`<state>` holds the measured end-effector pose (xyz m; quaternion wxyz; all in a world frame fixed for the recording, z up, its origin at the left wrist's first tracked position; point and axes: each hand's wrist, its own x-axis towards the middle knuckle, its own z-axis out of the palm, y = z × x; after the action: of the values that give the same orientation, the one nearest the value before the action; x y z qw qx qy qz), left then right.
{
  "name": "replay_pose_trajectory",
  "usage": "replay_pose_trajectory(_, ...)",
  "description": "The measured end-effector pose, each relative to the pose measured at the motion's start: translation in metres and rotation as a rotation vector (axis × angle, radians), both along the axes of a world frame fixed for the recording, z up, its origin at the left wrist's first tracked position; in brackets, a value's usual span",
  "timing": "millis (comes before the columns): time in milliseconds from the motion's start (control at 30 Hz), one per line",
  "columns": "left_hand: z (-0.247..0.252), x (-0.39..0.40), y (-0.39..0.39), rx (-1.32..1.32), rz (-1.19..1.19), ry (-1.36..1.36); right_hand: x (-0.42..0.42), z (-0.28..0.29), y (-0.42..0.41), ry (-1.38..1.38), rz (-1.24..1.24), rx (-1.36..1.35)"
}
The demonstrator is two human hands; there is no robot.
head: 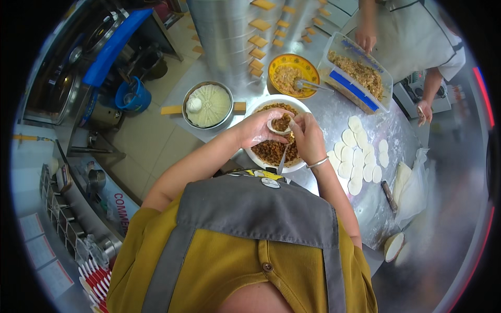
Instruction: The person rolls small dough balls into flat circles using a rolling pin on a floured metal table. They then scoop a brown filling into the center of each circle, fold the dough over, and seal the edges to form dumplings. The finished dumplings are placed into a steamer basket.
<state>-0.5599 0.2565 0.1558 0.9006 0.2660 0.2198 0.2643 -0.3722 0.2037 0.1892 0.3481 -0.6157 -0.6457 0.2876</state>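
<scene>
My left hand (260,127) cups a round dough wrapper (277,130) filled with dark minced filling, over a large white bowl (291,168) of the same filling. The fingers of my right hand (309,137) pinch the wrapper's right edge. A metal utensil (282,161) leans in the bowl beneath my hands. To the left, a round steamer (227,120) with a woven liner (211,107) holds one white bun (194,105). Many flat dough wrappers (357,158) lie on the floured metal table right of the bowl.
Behind the bowl stand a yellow patterned bowl (275,62) with pale filling and tongs, a plastic tub (387,86) of filling, and tall stacked steamers (223,43). A co-worker's hand (366,39) is at the tub. A short rolling pin (389,195) and covered dough (405,187) lie right.
</scene>
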Motion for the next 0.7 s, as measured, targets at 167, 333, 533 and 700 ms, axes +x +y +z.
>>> replay_pose_trajectory(167, -0.01, 0.006, 0.001, 0.127, 0.011, 0.239, -0.001, -0.011, 0.002, -0.063, 0.058, 0.117)
replay_pose_trajectory(333, -0.006, 0.006, 0.002, 0.282, -0.051, 0.349, -0.009, 0.0, 0.001, 0.058, -0.006, 0.023)
replay_pose_trajectory(533, 0.009, 0.003, 0.004, 0.162, 0.053, 0.184, 0.0, -0.004, 0.004, -0.008, -0.049, 0.01)
replay_pose_trajectory(700, -0.004, 0.003, 0.009, 0.277, -0.011, 0.279, -0.004, -0.001, 0.007, -0.064, 0.014, 0.124)
